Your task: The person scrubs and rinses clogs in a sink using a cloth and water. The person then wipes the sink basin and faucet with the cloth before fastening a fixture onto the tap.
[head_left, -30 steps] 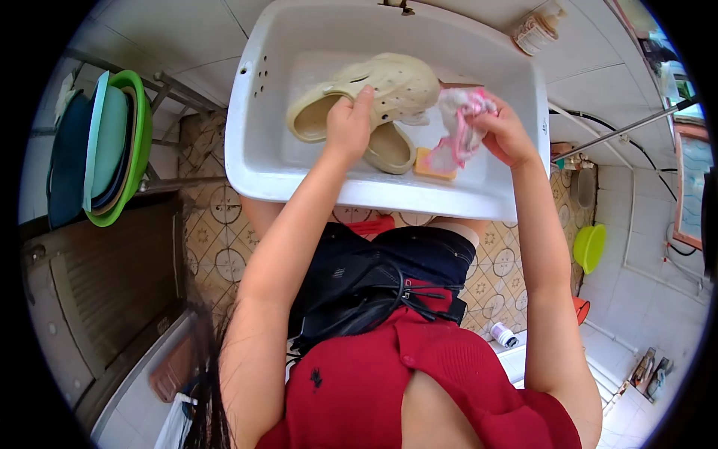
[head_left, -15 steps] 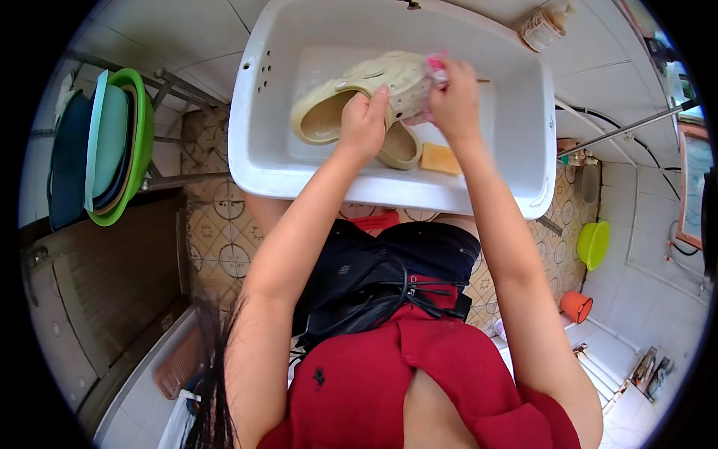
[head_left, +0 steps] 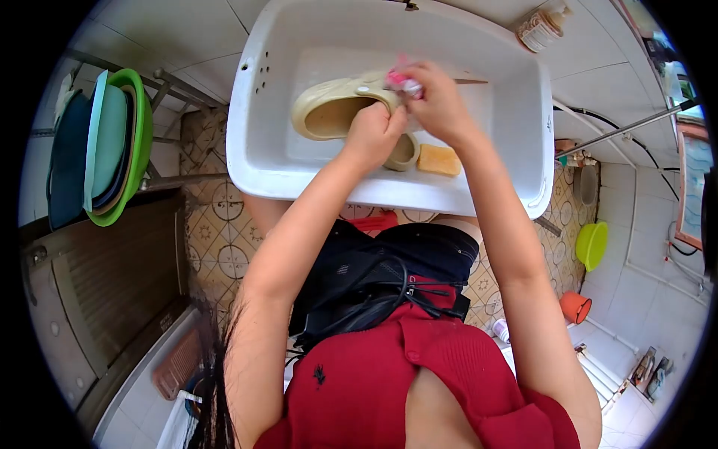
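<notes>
A cream clog (head_left: 303, 112) is held over the white basin (head_left: 516, 179). My left hand (head_left: 372, 135) is closed on its near side, by the foot opening. My right hand (head_left: 437, 105) is closed on a crumpled pink-and-white scrubbing piece (head_left: 404, 81), which lies against the upper of the clog. Whether that piece is cloth or mesh, I cannot tell. A second clog (head_left: 404, 153) rests lower in the basin, partly hidden by my left hand. Beside it lies a yellow block (head_left: 439, 159) that looks like a bar of soap.
A thin brown stick (head_left: 471, 81) lies in the basin. At the basin's back right corner stands a pump bottle (head_left: 542, 28). Several basins, with a green one (head_left: 142, 150) outermost, are stacked at left. A lime bowl (head_left: 592, 245) and an orange bucket (head_left: 575, 307) are at right.
My right hand has moved left along the clog with the pink-and-white piece and now is close to my left hand. The clog has turned slightly; my left hand keeps hold of it.
</notes>
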A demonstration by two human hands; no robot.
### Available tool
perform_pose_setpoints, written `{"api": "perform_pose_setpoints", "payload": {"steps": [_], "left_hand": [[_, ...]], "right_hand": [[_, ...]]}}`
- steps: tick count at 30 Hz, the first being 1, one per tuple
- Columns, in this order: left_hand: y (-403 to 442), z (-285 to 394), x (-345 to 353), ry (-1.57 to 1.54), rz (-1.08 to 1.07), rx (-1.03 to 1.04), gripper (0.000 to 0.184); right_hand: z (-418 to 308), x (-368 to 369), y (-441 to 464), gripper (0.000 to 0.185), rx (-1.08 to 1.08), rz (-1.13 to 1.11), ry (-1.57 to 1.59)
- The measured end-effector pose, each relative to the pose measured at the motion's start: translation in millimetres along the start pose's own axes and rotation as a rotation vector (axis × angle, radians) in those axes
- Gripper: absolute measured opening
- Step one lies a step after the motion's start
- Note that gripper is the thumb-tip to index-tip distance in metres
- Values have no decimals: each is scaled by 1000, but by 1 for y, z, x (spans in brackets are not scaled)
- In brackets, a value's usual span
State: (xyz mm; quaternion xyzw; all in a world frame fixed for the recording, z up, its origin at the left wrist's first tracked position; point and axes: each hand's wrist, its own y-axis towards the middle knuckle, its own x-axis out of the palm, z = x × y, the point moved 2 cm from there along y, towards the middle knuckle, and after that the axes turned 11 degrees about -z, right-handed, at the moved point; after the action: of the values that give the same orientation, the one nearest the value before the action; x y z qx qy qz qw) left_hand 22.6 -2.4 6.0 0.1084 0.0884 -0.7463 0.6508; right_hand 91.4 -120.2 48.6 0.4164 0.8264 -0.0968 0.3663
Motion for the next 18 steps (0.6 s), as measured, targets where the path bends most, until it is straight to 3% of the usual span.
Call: {"api": "perform_pose_setpoints", "payload": {"steps": [4, 11, 14, 15, 18], "left_hand": [[-2, 3, 3, 20, -33, 93, 32], [-3, 1, 11, 154, -13, 138, 29], [-3, 1, 19, 202, -77, 176, 25], [-4, 1, 21, 222, -93, 209, 25], [-8, 2, 15, 294, -79, 229, 24]], "right_hand": [[-7, -8, 10, 30, -44, -248, 50], [31, -52, -18, 31, 97, -216, 24], [2, -38, -8, 29, 238, -302, 62], [4, -25, 2, 29, 43, -335, 2], [-17, -2, 26, 29, -57, -359, 83]]}}
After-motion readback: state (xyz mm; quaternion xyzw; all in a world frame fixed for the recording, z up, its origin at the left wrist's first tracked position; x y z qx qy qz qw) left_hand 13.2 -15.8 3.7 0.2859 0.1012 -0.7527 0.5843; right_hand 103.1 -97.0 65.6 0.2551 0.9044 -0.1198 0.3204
